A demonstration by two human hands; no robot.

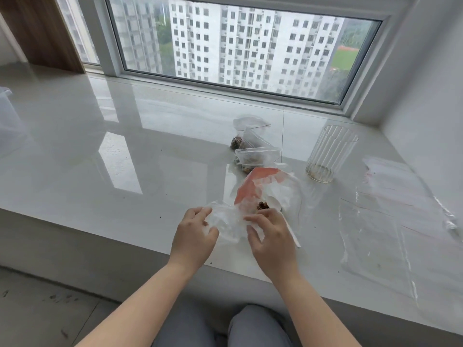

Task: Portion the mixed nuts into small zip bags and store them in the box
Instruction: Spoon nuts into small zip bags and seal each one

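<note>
A wide, glossy white stone window ledge (pixel 125 151) spans the view below a large window (pixel 238 46) that looks out on white tower blocks. At the far left edge a translucent plastic box (pixel 7 113) stands on the ledge, well apart from everything else. On the right lies a spread of large, flat, clear plastic bags (pixel 383 221) with red zip lines. Near the middle sits an opened orange-and-white nut packet (pixel 260 186) in crinkled clear wrap, with dark nuts (pixel 263 205) showing at its near end and a white plastic spoon (pixel 290 229) lying beside it. Behind and to the right of the packet stands an upright ribbed clear glass tumbler (pixel 330 154) with a thin layer of crumbs at the bottom. Behind the packet lie two small clear zip bags (pixel 253 146) already holding nuts, touching each other.

At the near edge, a small empty clear zip bag (pixel 228 221) is held between both hands. The left hand (pixel 193 236) pinches its left side with curled fingers and thumb; the right hand (pixel 270 236) grips its right side, fingers curled over the plastic.
</note>
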